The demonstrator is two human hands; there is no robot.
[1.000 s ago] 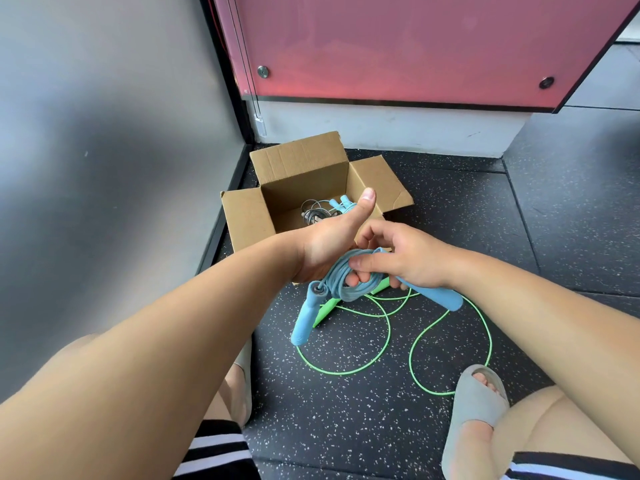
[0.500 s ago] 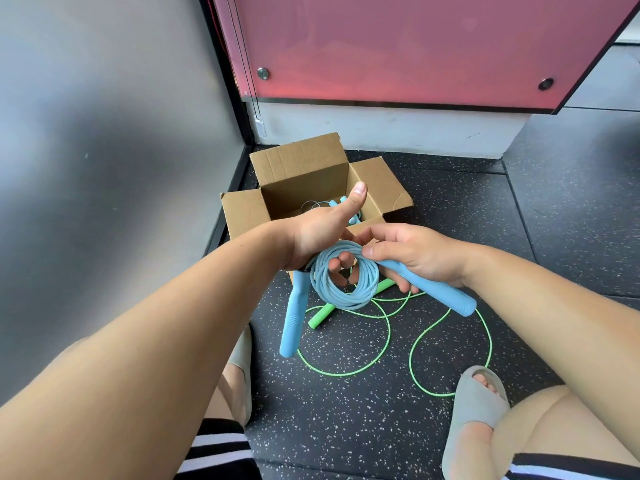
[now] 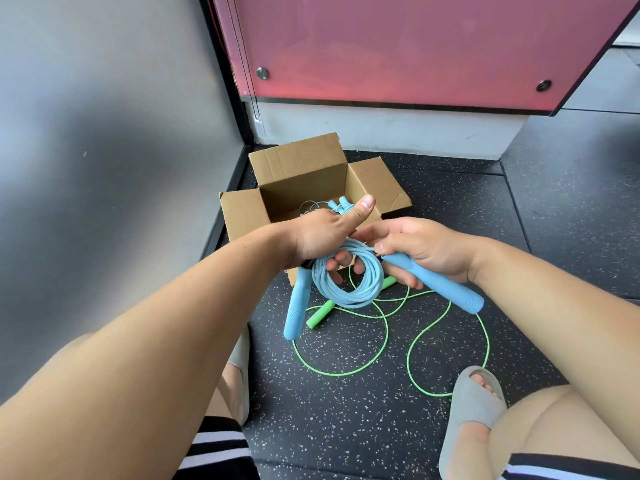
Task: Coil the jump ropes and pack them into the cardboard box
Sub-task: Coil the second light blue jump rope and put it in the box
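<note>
Blue rope (image 3: 346, 299): coiled; left hand (image 3: 320, 237) and right hand (image 3: 427, 249) are gripping it.
Cardboard box (image 3: 242, 213): holding one packed rope (image 3: 337, 204).
Green rope (image 3: 320, 315): lying uncoiled.

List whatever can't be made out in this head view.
- Head view, cardboard box contents: left hand and near wall hide all but blue handle tips and grey cord.
- Head view, second green handle: mostly behind coiled blue rope and right hand.
- Head view, left slipper: mostly under left forearm.
</note>
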